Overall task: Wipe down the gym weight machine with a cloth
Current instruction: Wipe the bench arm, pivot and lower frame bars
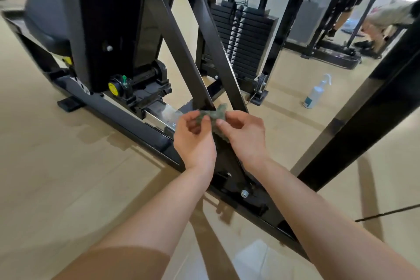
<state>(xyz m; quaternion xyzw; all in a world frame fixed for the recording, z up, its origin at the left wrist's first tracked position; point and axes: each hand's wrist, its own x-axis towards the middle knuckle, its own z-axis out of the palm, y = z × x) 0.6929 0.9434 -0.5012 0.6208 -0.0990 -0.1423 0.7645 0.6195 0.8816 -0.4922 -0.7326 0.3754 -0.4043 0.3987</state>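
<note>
A black weight machine (177, 36) fills the middle of the head view, with slanted frame bars, a low base rail and a seat pad at the left. In front of the slanted bars I hold a small crumpled green cloth (216, 116) between both hands. My left hand (193, 138) pinches its left end with curled fingers. My right hand (244, 136) pinches its right side, thumb on top. The cloth hangs just in front of the bars, near where they meet the base rail.
A white spray bottle (316, 93) stands on the tan floor to the right. The weight stack (243, 38) sits behind the bars. A thick black post (372, 107) slants across the right. Other people's legs (372, 27) show at the far right, by another machine.
</note>
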